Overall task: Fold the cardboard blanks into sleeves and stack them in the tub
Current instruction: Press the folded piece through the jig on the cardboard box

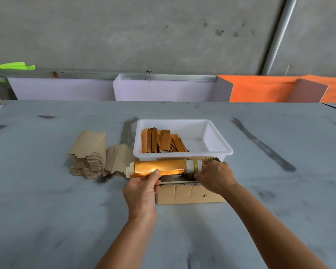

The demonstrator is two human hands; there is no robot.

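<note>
Gold-foil blank [159, 166] curls round a white former [190, 166].

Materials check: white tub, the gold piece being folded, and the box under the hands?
White tub: looks like moulded plastic, smooth with a rolled rim. Gold blank: seemingly foil-faced card, mirror glare, pale bare edge. Box: brown corrugated cardboard, matte and creased.

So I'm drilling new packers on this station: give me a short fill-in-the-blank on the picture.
1. The folded gold sleeves stand in the white ____.
2. The unfolded blanks lie to the ____ of the tub.
3. The left hand pinches the ____-coloured blank.
4. The right hand reaches over the brown cardboard ____.

Missing words: tub; left; gold; box
</note>
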